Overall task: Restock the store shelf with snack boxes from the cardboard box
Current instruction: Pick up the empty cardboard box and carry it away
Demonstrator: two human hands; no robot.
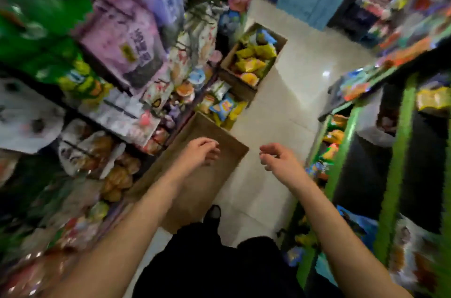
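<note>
Hands (left hand (203, 151), right hand (275, 155)) hang loose, empty, above cardboard box (195, 175) at six o'clock; blur risks a fumbled reach.

Both hands hang loosely curled and hold nothing, with open air between them. Under the left hand (201, 151) lies a brown cardboard box (195, 175), its inside open from above. Below and ahead of the right hand (278, 158) the pale tiled floor (280, 107) forms a free lane. Left of the left hand, packed snack shelves (117, 112) crowd close. Right of the right hand stands a green shelf frame (341, 151). Farther ahead, two cartons of snack bags (251, 58) narrow the aisle's left side.
</note>
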